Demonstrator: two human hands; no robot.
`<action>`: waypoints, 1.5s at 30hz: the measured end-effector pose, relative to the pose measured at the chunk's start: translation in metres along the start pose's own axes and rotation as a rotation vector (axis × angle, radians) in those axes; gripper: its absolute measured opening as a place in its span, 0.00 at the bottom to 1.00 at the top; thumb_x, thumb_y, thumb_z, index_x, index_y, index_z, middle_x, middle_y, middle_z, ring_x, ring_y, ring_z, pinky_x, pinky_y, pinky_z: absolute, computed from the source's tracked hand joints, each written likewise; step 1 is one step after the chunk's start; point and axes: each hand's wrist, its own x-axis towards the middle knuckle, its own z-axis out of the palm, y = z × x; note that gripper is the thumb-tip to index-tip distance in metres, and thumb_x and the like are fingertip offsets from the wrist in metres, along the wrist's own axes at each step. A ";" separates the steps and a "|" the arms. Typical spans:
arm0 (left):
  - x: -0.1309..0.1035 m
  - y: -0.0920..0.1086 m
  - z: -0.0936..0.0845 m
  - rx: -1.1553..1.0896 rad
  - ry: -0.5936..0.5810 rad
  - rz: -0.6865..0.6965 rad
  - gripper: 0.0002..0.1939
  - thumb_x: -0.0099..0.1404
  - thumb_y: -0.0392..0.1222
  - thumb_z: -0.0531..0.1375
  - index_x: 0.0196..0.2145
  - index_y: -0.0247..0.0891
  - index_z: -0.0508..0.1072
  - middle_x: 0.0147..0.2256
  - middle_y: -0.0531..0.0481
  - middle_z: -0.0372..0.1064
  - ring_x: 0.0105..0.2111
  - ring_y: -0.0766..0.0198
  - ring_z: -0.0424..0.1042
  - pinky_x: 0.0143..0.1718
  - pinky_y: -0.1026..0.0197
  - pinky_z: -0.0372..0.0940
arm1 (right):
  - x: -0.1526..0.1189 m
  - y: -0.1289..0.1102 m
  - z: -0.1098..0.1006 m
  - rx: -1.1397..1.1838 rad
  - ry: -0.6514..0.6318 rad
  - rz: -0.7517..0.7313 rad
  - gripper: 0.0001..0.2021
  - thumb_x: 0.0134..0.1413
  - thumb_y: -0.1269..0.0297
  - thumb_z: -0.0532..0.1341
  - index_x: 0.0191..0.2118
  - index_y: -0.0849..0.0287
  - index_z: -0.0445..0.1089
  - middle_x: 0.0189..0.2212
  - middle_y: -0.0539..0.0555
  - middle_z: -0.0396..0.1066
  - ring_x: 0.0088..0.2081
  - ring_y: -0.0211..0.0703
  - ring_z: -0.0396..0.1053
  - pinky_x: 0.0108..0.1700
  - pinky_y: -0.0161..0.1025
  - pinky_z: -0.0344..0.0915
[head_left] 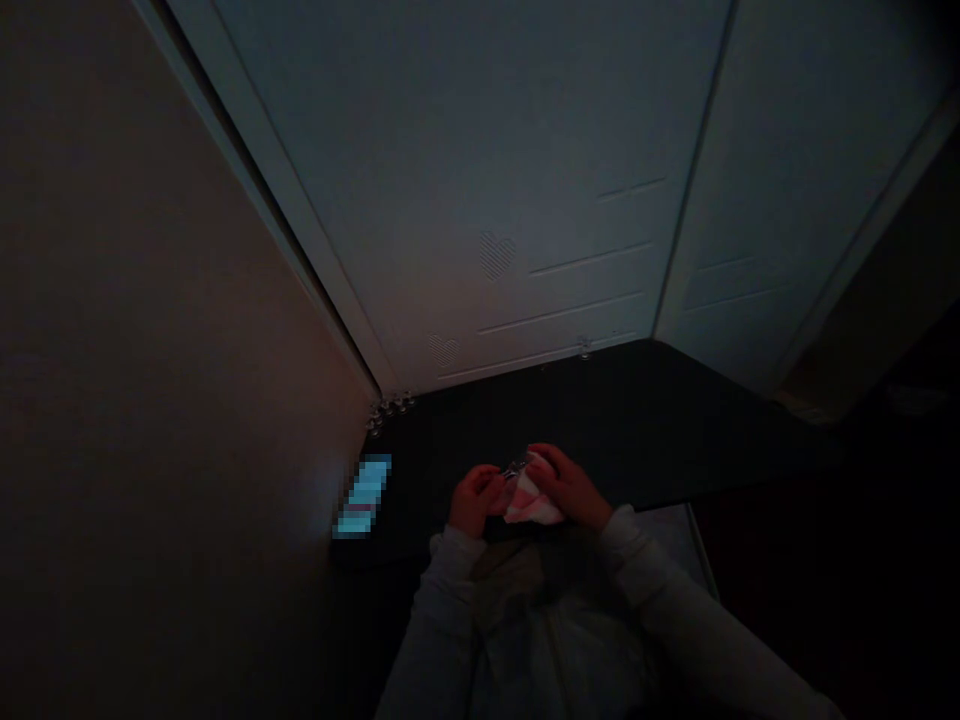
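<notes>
Left of hands (pixel 474 497), screen (pixel 363 497) (glowing)

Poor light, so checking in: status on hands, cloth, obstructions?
Left hand apparently gripping small shiny object. Right hand holding pink-and-white cloth beside it. Glowing screen off left; nothing visible blocking hands.

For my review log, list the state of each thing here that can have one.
Left hand: fingers curled on the small shiny object.
Right hand: fingers closed on the cloth.
Pink-and-white soft cloth: bunched, partly hanging.
Small shiny object: held between the hands, details too dark.
Bright rectangular screen: lit, content pixelated.
Small clear objects: clustered in the table corner.
Single clear object: apart, by the white panel.
</notes>
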 end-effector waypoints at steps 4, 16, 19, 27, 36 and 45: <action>0.001 -0.003 -0.001 -0.002 -0.030 0.009 0.15 0.46 0.43 0.60 0.32 0.35 0.67 0.27 0.49 0.68 0.28 0.65 0.67 0.30 0.64 0.60 | 0.001 0.003 0.000 -0.045 -0.016 -0.032 0.23 0.45 0.60 0.54 0.49 0.60 0.57 0.47 0.56 0.60 0.46 0.42 0.60 0.47 0.40 0.56; -0.004 0.010 0.001 -0.001 0.006 0.002 0.14 0.47 0.47 0.59 0.29 0.34 0.68 0.23 0.53 0.66 0.23 0.68 0.63 0.24 0.66 0.57 | 0.001 0.001 0.004 -0.187 -0.125 -0.107 0.15 0.44 0.62 0.56 0.41 0.60 0.62 0.36 0.54 0.65 0.37 0.41 0.63 0.41 0.40 0.59; -0.004 0.012 0.002 -0.008 0.019 -0.002 0.14 0.46 0.48 0.58 0.28 0.34 0.67 0.20 0.54 0.64 0.20 0.69 0.62 0.22 0.67 0.56 | 0.002 0.000 0.004 -0.233 -0.113 -0.155 0.15 0.39 0.64 0.59 0.38 0.60 0.64 0.37 0.55 0.64 0.40 0.43 0.61 0.43 0.40 0.57; -0.005 0.016 0.003 -0.013 0.045 -0.016 0.16 0.46 0.50 0.58 0.28 0.35 0.68 0.19 0.55 0.63 0.20 0.69 0.61 0.22 0.67 0.56 | 0.000 -0.003 0.006 -0.313 -0.121 -0.144 0.14 0.40 0.61 0.58 0.37 0.60 0.65 0.34 0.55 0.65 0.37 0.42 0.62 0.39 0.38 0.58; -0.001 0.005 -0.002 -0.039 -0.044 0.012 0.19 0.44 0.46 0.61 0.34 0.35 0.66 0.23 0.51 0.66 0.25 0.66 0.66 0.27 0.65 0.59 | -0.001 -0.006 0.006 -0.321 -0.113 -0.124 0.11 0.43 0.61 0.57 0.33 0.60 0.65 0.29 0.52 0.65 0.32 0.39 0.61 0.33 0.34 0.57; 0.000 0.003 -0.003 -0.052 -0.045 -0.018 0.17 0.46 0.46 0.60 0.33 0.35 0.66 0.25 0.50 0.68 0.26 0.65 0.67 0.27 0.64 0.60 | -0.003 -0.010 0.007 -0.287 -0.097 -0.107 0.08 0.44 0.62 0.56 0.31 0.60 0.64 0.27 0.51 0.63 0.30 0.37 0.60 0.32 0.33 0.57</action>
